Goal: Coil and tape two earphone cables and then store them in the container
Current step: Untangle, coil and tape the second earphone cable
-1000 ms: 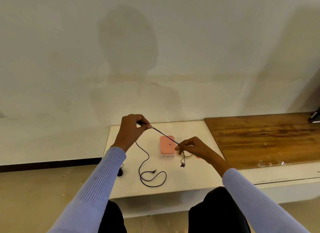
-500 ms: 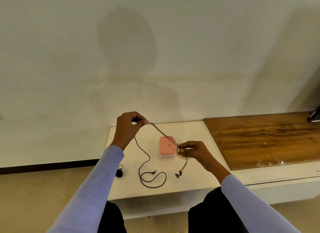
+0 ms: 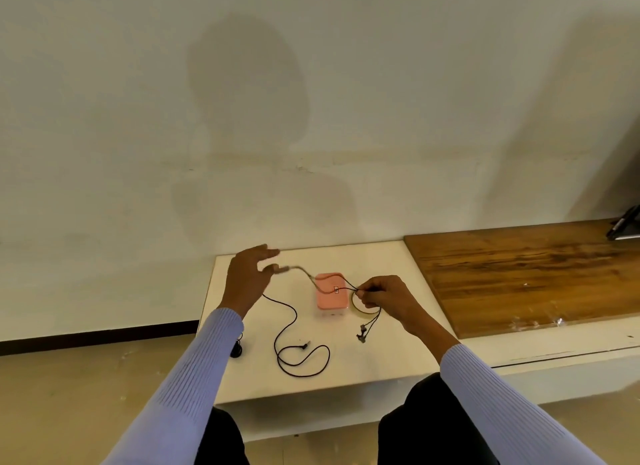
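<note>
Head view: the right hand pinches the earphone cable at 3 o'clock of the pink container; the left hand, at 9 o'clock, is blurred, fingers spread, grip unclear. Coiling has barely begun; taping, storing and the second cable remain.

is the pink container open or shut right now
Shut. The pink container sits on the white table with its lid on, nothing inside showing.

Worktop smooth matt white; wood board grained, brown, slight sheen, scuffed near edge. Container pink plastic, matt. Earphone cable thin black rubbery; sleeves ribbed lilac knit.
</note>
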